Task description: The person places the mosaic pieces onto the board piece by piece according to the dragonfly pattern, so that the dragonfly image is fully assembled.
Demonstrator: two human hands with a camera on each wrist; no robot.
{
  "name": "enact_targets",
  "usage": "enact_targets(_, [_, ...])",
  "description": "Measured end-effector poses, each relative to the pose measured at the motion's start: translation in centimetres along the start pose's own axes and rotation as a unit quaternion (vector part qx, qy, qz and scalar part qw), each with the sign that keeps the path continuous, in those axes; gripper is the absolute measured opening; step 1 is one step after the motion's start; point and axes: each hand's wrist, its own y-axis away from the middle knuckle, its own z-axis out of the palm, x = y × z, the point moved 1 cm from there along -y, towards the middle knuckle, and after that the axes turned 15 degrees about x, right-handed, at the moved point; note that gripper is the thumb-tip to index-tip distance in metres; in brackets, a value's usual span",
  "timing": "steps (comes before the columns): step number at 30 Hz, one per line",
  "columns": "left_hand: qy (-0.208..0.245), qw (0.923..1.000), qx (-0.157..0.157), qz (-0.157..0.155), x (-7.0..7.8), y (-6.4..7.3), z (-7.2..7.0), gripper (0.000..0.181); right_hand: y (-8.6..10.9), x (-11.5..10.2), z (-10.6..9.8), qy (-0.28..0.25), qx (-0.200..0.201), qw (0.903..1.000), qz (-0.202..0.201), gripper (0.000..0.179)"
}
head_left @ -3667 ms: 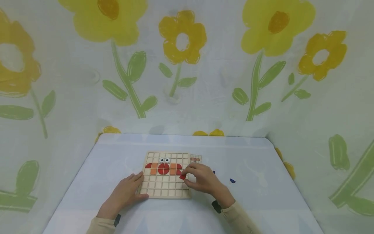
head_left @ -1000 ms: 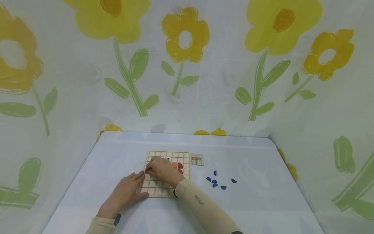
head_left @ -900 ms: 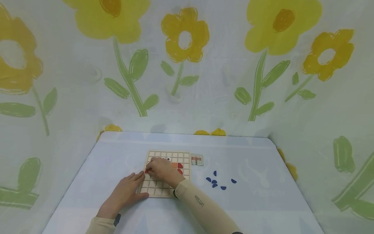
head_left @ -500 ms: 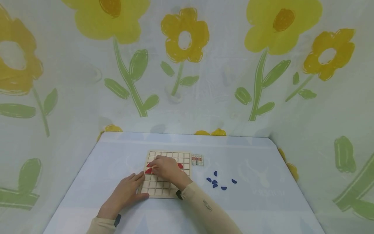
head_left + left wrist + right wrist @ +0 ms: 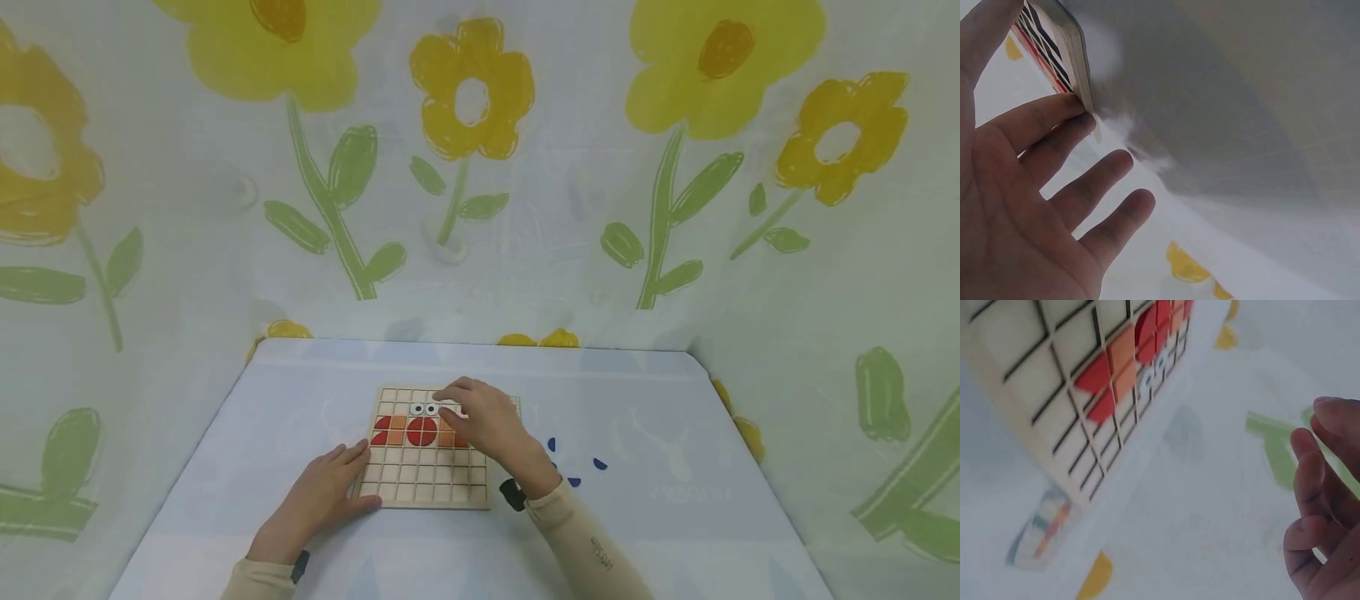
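Observation:
A wooden grid board [image 5: 427, 475] lies on the table. Set in its cells are a red circle [image 5: 422, 431] in the middle, orange squares [image 5: 397, 430] and red quarter pieces [image 5: 381, 437] to the sides, and two eye pieces [image 5: 424, 409] above. My left hand [image 5: 322, 492] rests against the board's left edge; in the left wrist view its fingers are extended, with fingertips at the board's side. My right hand [image 5: 491, 425] hovers over the board's right part, hiding some pieces there. In the right wrist view that hand [image 5: 1329, 506] is loosely bent and holds nothing.
Several blue half-round pieces [image 5: 600, 463] lie on the table right of the board, some behind the right wrist. A small pattern card [image 5: 1047, 531] lies beside the board, mostly covered by the right hand in the head view. A flower-print cloth [image 5: 555, 250] stands behind.
My right hand has left the red pieces at the board's left side and moved right, over the eyes and the right part. The lower left red piece sits in its cell. Left hand unmoved.

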Motion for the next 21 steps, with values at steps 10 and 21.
enact_targets(10, [-0.001, 1.0000, 0.002, -0.009, 0.0, 0.2, 0.0, 0.091, 3.6, 4.3, -4.5, 0.023, 0.059, 0.9968, 0.049, 0.027])
enact_targets(21, [0.007, 0.9999, -0.002, -0.008, -0.1, 0.0, 0.1, 0.091, 8.9, 9.8, -7.9, 0.081, 0.064, 0.9892, 0.104, 0.032])
